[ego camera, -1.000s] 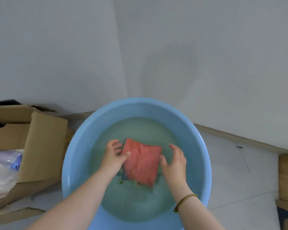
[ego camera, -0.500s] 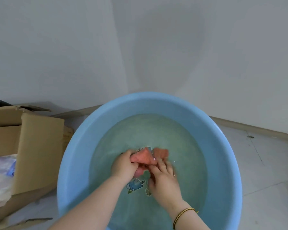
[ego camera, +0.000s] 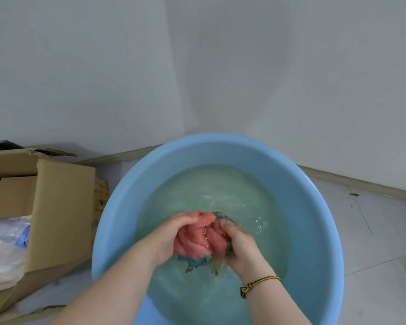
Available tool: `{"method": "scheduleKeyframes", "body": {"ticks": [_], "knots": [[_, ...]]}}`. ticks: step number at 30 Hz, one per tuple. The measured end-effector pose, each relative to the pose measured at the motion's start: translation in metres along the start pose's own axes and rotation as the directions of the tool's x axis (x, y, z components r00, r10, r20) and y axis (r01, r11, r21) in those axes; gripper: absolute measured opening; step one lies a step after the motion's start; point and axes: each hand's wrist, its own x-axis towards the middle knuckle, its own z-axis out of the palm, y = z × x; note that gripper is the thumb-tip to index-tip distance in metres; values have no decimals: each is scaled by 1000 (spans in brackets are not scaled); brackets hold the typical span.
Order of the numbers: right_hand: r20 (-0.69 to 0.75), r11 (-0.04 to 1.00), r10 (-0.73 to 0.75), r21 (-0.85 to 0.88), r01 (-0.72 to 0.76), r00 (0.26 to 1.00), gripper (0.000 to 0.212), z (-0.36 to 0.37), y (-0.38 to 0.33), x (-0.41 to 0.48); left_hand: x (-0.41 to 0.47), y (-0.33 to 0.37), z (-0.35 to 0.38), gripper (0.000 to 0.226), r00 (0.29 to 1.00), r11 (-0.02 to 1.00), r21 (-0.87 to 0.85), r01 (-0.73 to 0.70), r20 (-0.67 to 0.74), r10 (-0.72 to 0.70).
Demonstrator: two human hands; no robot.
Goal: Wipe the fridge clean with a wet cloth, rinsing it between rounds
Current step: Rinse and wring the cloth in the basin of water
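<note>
— Where's the cloth (ego camera: 197, 242) just now?

— In the blue basin (ego camera: 314, 207), bunched up between my two hands at the surface of the water (ego camera: 209, 191). My left hand (ego camera: 174, 235) has its fingers curled over the top of the pink cloth, and my right hand (ego camera: 239, 247), the one with the braided bracelet (ego camera: 258, 283) on its wrist, is clenched around the other side of the wad.

— So which part of the job is this?

— The rinse, I'd say. The cloth is crumpled and soaked, and I'm squeezing it in the water, not wiping anything. The fridge isn't in sight from here; only the wall (ego camera: 291, 78), the floor (ego camera: 373, 242) and a cardboard box (ego camera: 61, 207) just beside the basin.

— And that blue-green bit under it?

— Can't tell whether it's the cloth's other face or a print on the basin's bottom.

— What comes next?

— Probably lift the wad clear and wring it over the basin, hands twisting opposite ways, so it's damp, not dripping. Wet fabric slips, so it needs a firm hold, kept low so the water falls back inside the rim
</note>
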Motion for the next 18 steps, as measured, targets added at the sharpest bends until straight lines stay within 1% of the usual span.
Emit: {"method": "scheduleKeyframes", "body": {"ticks": [1, 2, 3, 4, 5, 7, 9, 10, 11, 12, 13, 14, 15, 16, 17, 18], "knots": [[-13, 998, -19, 59, 20, 1000, 19, 1, 3, -2, 0, -1, 0, 31, 1000, 999, -38, -8, -14, 7], [-28, 993, -40, 108, 42, 999, 21, 1, 6, -5, -1, -2, 2, 40, 998, 995, -100, -22, -62, 15], [-46, 989, -51, 135, 57, 998, 22, 2, 9, -9, -1, -3, 5, 43, 993, 982, -186, -42, -113, 21], [-56, 988, -60, 140, 67, 997, 21, 2, 13, -12, -3, -3, 9, 43, 988, 968, -243, -69, -153, 32], [-50, 989, -54, 132, 60, 997, 19, 3, 16, -15, -6, -3, 15, 40, 986, 957, -279, -86, -160, 42], [18, 997, 13, 75, -14, 1000, 21, 6, 22, -21, -14, -2, 30, 34, 987, 956, -271, -110, -146, 72], [160, 993, 99, 48, -108, 982, 30, 10, 28, -26, -20, -3, 39, 29, 980, 949, -271, -160, -163, 118], [202, 989, 112, 74, -129, 973, 31, 11, 29, -29, -21, -3, 40, 26, 975, 943, -279, -184, -177, 137], [206, 985, 93, 125, -120, 974, 28, 10, 27, -34, -24, -4, 39, 21, 965, 935, -283, -213, -209, 157], [176, 980, 45, 182, -77, 983, 22, 10, 24, -37, -26, -4, 38, 16, 949, 937, -249, -247, -257, 182], [94, 979, -34, 205, 14, 995, 18, 10, 22, -41, -27, -5, 35, 12, 927, 944, -180, -276, -309, 212], [-10, 976, -134, 171, 134, 991, 15, 11, 20, -46, -27, -6, 34, 11, 905, 951, -100, -292, -350, 242], [-96, 965, -241, 80, 249, 966, 17, 13, 19, -53, -26, -6, 34, 10, 882, 954, -21, -299, -388, 268], [-132, 938, -347, -27, 346, 929, 20, 19, 20, -58, -25, -8, 34, 9, 863, 955, 43, -292, -419, 283], [-112, 893, -443, -142, 427, 889, 23, 26, 21, -63, -26, -7, 39, 11, 850, 955, 73, -288, -439, 290], [-66, 841, -509, -251, 479, 858, 26, 33, 23, -67, -28, -5, 44, 15, 839, 953, 92, -287, -456, 297]]}}
